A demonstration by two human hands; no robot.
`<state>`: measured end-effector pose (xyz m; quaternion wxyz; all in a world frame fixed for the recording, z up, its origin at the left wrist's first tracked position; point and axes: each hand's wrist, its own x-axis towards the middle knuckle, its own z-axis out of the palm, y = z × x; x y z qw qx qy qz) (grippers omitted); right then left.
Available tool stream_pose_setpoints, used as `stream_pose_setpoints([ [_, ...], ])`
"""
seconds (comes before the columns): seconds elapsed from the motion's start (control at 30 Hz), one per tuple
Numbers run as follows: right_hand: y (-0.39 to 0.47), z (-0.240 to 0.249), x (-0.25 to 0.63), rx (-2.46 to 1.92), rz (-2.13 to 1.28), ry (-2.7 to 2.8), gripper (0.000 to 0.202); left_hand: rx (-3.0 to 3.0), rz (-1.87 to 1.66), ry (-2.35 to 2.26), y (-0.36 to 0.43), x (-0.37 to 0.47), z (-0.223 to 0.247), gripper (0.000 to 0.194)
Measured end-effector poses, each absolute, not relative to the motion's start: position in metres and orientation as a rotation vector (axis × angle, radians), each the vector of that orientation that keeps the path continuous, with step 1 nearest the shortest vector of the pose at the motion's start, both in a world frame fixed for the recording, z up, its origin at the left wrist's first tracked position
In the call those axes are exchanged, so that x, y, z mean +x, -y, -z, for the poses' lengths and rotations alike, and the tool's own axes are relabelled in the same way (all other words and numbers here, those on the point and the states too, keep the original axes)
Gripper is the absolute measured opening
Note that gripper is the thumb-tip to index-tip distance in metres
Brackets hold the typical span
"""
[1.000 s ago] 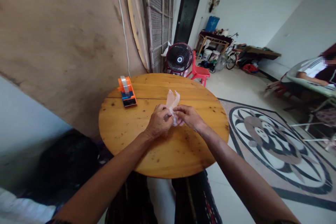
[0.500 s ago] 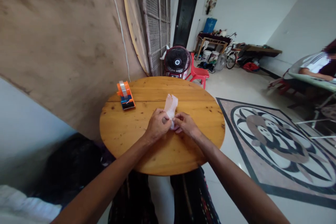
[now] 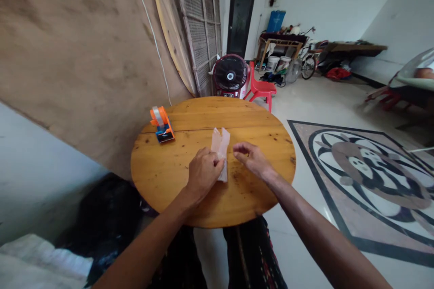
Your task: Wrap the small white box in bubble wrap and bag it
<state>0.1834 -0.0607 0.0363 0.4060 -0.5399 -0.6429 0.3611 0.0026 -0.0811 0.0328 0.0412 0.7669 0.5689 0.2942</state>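
Note:
Over the middle of the round wooden table, my left hand [image 3: 204,170] is closed on a thin, whitish-pink crumpled strip [image 3: 223,144], which looks like plastic or paper. The strip's two upper ends stick up past my fingers, and its lower end hangs below my thumb. To the right of it, my right hand [image 3: 250,158] is apart from the strip, fingers loosely curved with a gap to the thumb and nothing between them.
An orange and blue tape dispenser [image 3: 162,124] stands at the back left of the wooden table [image 3: 190,117]. Behind the table are a fan [image 3: 230,73] and a red chair [image 3: 261,86]. A wall rises close on the left.
My right hand has let go of the strip and moved off to the right. The strip's lower end now shows below my left hand. The view has turned slightly left.

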Motion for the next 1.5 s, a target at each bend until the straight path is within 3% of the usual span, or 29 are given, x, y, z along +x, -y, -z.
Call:
stream_pose_setpoints([
  [0.07, 0.036, -0.043, 0.192, -1.345, -0.816, 1.65, 0.033, 2.374, -0.931, -1.73, 0.083, 0.003, -0.03, 0.029],
  [0.2, -0.01, -0.052, 0.194, -1.211, -0.976, 1.797, 0.064, 2.406, -0.988, -1.702, 0.085, 0.003, -0.026, 0.029],
  [0.27, -0.021, -0.053, 0.192, -1.087, -1.001, 1.893, 0.058, 2.412, -0.989, -1.674, 0.083, 0.002, -0.027, 0.029],
  [0.43, -0.015, -0.053, 0.2, -0.967, -0.919, 2.025, 0.02, 2.442, -0.861, -1.583, 0.075, -0.003, -0.036, 0.027],
  [0.53, -0.007, -0.057, 0.212, -0.891, -0.906, 2.115, 0.009, 2.397, -0.757, -1.577, 0.069, -0.007, -0.042, 0.016],
  [0.63, -0.007, -0.064, 0.217, -0.879, -0.949, 2.163, 0.012, 2.31, -0.716, -1.586, 0.064, -0.008, -0.045, 0.017],
  [0.7, -0.011, -0.065, 0.215, -0.91, -0.99, 2.157, 0.025, 2.295, -0.724, -1.563, 0.061, -0.008, -0.044, 0.024],
  [0.8, -0.024, -0.06, 0.208, -0.957, -1.023, 2.122, 0.042, 2.337, -0.786, -1.487, 0.059, -0.009, -0.039, 0.018],
  [0.97, -0.044, -0.053, 0.2, -1.034, -0.877, 2.277, 0.014, 2.333, -0.936, -1.446, 0.06, -0.011, -0.029, 0.012],
  [1.17, -0.045, -0.065, 0.184, -1.185, -0.548, 2.603, 0.037, 2.348, -0.964, -1.44, 0.061, -0.01, -0.028, 0.013],
  [1.27, -0.046, -0.065, 0.172, -1.175, -0.444, 2.662, 0.029, 2.354, -0.959, -1.441, 0.06, -0.009, -0.028, 0.013],
  [1.37, -0.051, -0.06, 0.166, -1.149, -0.498, 2.565, 0.015, 2.356, -0.959, -1.431, 0.059, -0.01, -0.028, 0.013],
  [1.5, -0.058, -0.047, 0.171, -1.11, -0.713, 2.314, 0.012, 2.359, -0.972, -1.418, 0.058, -0.01, -0.029, 0.013],
])
